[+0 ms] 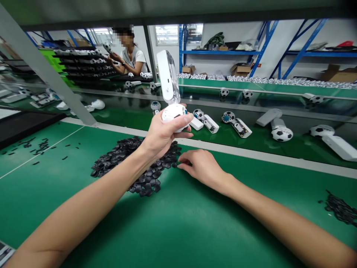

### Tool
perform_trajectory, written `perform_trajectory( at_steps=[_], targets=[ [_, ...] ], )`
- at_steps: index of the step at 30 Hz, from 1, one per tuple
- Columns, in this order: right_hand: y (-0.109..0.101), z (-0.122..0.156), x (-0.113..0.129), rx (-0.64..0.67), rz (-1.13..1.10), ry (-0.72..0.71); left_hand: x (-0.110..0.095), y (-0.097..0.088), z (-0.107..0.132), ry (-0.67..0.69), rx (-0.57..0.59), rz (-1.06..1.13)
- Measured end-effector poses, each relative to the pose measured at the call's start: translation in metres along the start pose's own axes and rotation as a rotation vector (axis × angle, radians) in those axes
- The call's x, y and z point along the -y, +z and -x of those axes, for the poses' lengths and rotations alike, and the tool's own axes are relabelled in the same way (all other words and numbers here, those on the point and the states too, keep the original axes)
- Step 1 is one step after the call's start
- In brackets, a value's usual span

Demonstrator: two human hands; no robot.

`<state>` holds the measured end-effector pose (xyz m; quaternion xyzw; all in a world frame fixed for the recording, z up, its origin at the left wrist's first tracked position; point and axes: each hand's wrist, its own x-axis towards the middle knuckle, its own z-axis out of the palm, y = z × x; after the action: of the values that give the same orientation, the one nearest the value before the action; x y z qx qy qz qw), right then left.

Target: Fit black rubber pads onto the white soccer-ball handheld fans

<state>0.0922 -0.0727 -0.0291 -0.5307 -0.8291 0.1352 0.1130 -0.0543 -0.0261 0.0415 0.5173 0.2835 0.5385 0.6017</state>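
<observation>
My left hand (170, 128) is closed around the round, football-patterned end of a white device (165, 76). Its long white body with a clear side points upward above the fingers. Below and behind that forearm spreads a pile of black pentagon pieces (147, 182) on the green work surface (178, 230). At the pile's right edge, my right hand (202, 167) has its fingers bent and the thumb and fingertips close together. A small black piece shows at those tips, though the grip on it is partly hidden.
Several similar football-patterned devices, such as one white unit (282, 132), lie on the dark green conveyor belt (251, 149) beyond a pale rail. Thin black strips (341, 208) are heaped at the right. A slanted grey post (55, 67) stands left. A co-worker (136, 59) sits across, near stacked trays.
</observation>
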Motion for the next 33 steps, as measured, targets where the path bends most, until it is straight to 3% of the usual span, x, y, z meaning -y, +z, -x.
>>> perform_trajectory(
  at_steps=[5,9,16,20,22,26,28,33],
  targets=[
    [0.0,-0.003,0.019,0.054,0.201,-0.113,-0.001,-0.004,-0.003,-0.026,0.093,0.043],
    [0.0,-0.008,0.016,0.106,0.312,-0.293,0.0,-0.006,-0.005,-0.078,0.13,0.109],
    [0.013,-0.035,0.015,0.095,0.359,-0.439,0.007,-0.017,-0.01,-0.111,0.073,0.104],
    [-0.001,-0.031,0.017,0.038,0.297,-0.425,0.01,-0.017,-0.009,-0.094,0.027,0.056],
    [-0.016,-0.015,0.011,-0.036,0.125,-0.389,0.012,-0.015,-0.009,-0.031,-0.01,0.004],
    [-0.048,0.02,-0.009,-0.269,-0.625,-0.195,0.022,-0.012,-0.008,0.124,-0.036,-0.094],
    [-0.061,0.03,-0.016,-0.344,-0.884,-0.079,0.029,-0.011,-0.006,0.177,-0.016,-0.135],
    [-0.071,0.028,-0.016,-0.401,-1.146,0.021,0.047,-0.009,0.007,0.251,0.054,-0.281]
  ],
)
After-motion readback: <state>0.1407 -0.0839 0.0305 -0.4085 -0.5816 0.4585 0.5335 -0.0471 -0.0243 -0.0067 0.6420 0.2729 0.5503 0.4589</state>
